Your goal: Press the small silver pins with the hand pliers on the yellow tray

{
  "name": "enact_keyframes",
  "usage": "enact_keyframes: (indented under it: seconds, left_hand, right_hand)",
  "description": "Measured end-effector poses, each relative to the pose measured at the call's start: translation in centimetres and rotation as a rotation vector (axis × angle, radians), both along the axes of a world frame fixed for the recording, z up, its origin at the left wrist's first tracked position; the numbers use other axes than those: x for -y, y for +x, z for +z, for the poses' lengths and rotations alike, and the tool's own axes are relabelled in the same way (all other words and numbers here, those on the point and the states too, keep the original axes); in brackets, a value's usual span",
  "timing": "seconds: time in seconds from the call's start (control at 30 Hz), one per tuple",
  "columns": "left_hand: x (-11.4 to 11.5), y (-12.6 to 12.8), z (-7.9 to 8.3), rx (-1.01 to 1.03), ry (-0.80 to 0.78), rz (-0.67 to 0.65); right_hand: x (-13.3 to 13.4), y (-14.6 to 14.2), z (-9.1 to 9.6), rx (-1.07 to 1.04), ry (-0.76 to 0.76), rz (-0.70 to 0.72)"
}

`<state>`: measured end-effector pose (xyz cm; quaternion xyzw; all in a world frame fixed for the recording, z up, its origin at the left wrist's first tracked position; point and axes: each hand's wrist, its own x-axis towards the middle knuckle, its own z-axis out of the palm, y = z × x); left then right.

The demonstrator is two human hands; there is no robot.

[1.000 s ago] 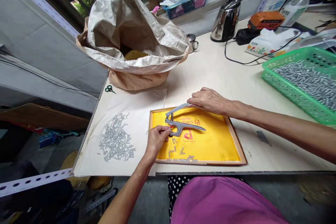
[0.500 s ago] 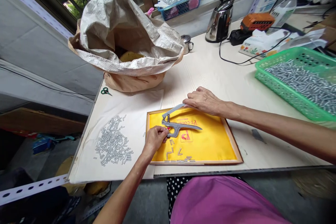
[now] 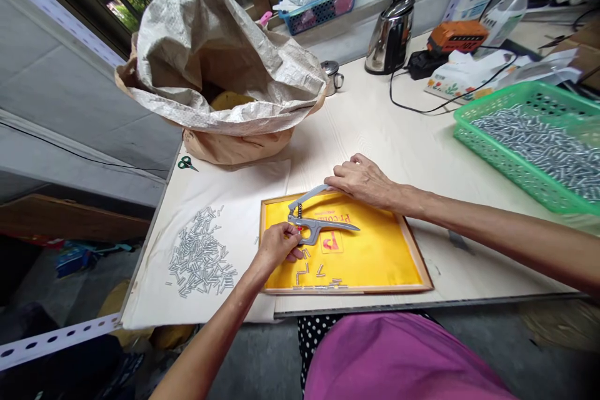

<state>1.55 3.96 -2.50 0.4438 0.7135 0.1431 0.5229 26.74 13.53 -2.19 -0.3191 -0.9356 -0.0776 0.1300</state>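
Note:
Grey spring-loaded hand pliers (image 3: 328, 225) lie over a wood-framed yellow tray (image 3: 375, 262), handles spread wide and a small coil spring between them. My right hand (image 3: 363, 182) grips the end of the upper handle with closed fingers. At the head of the pliers, my left hand (image 3: 281, 242) is pinched beside the looped jaw. A small red spot shows at its fingertips; what those fingers hold is too small to make out. Several small metal springs (image 3: 320, 270) lie loose in the tray near its front edge. A heap of similar springs (image 3: 199, 253) is left of the tray.
A large open woven sack (image 3: 239, 144) stands at the back left, with green-handled scissors (image 3: 186, 163) near it. On the right is a green basket (image 3: 506, 156) of small metal parts. Behind are a kettle (image 3: 390, 34), a metal cup (image 3: 332, 78) and an orange battery (image 3: 457, 37).
Both hands keep nearly the same places on the pliers. My left fingers shift very slightly at the jaw, and the whole view moves a little.

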Motion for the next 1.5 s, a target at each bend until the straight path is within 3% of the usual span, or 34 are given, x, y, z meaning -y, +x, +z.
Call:
enact_keyframes:
  seconds: [0.17, 0.47, 1.0, 1.5]
  left_hand:
    - [0.3, 0.0, -0.1, 0.083, -0.062, 0.061]
    - [0.0, 0.4, 0.1, 0.061, -0.088, 0.091]
    - [0.1, 0.2, -0.5, 0.063, -0.065, 0.077]
    - [0.7, 0.4, -0.6, 0.101, -0.014, 0.127]
  right_hand:
    - [0.3, -0.3, -0.5, -0.042, 0.007, -0.032]
    - [0.9, -0.2, -2.0, -0.051, -0.012, -0.044]
    - [5.4, -0.4, -1.4, -0.056, -0.146, -0.033]
    - [5.9, -1.0, -1.0, -0.006, -0.188, -0.067]
